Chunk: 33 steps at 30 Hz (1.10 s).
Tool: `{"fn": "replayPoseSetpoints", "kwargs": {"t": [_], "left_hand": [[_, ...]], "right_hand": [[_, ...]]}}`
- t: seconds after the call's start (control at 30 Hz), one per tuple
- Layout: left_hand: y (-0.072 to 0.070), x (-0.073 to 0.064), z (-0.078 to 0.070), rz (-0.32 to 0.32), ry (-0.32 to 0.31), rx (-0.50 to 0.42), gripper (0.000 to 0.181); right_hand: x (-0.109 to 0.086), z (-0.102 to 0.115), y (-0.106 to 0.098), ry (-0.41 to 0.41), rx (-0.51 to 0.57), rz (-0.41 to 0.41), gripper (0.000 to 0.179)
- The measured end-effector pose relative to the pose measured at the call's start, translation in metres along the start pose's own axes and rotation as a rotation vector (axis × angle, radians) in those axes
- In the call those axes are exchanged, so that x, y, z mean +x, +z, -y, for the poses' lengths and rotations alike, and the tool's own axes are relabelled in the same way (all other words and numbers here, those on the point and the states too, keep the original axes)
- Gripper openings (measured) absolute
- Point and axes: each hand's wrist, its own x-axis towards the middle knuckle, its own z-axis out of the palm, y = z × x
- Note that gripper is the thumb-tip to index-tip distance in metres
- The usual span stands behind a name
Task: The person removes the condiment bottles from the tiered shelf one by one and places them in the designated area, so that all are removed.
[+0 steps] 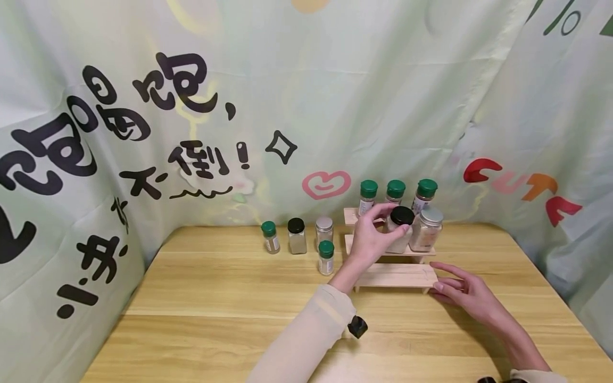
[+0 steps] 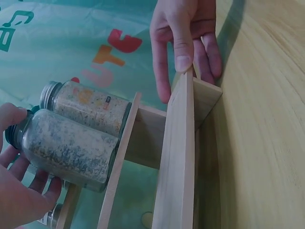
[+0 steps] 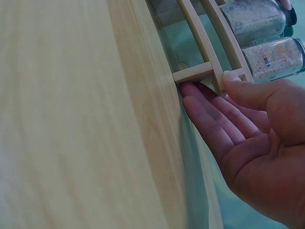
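Observation:
My left hand [image 1: 371, 239] grips a clear square jar [image 2: 69, 148] with a black lid [image 1: 402, 215], thumb and fingers near its top. The jar, filled with pale speckled contents, stands upright at the middle step of a wooden tiered rack [image 1: 397, 275]. Right beside it on the same step is a similar jar [image 1: 426, 232] with a silver lid. At the right end of the lowest step, my right hand [image 1: 471, 298] holds the rack, thumb on the board's end and fingers around the leg. Its fingertips are partly hidden behind the wood in the right wrist view.
On the rack's top step stand green-capped bottles [image 1: 369, 196]. Left of the rack, the wooden table [image 1: 215, 298] bears a green-capped bottle [image 1: 270, 238], a black-lidded jar [image 1: 297, 236], a silver-lidded jar [image 1: 324, 231] and another green-capped bottle [image 1: 326, 259]. A printed curtain [image 1: 268, 80] hangs behind.

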Motion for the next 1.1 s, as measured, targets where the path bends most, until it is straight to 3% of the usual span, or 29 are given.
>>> {"fn": "replayPoseSetpoints", "kwargs": {"t": [0.4, 0.8, 1.1], "left_hand": [[-0.001, -0.003, -0.002, -0.028, -0.069, -0.027, 0.039], [-0.01, -0.011, -0.007, -0.014, -0.021, -0.044, 0.038], [-0.032, -0.018, -0.014, -0.035, 0.04, -0.102, 0.037]], "right_hand": [[-0.001, -0.001, 0.0, 0.0, 0.015, 0.002, 0.047], [-0.002, -0.003, -0.001, 0.01, 0.025, -0.006, 0.047], [0.001, 0.0, -0.001, 0.021, 0.011, -0.011, 0.048]]}}
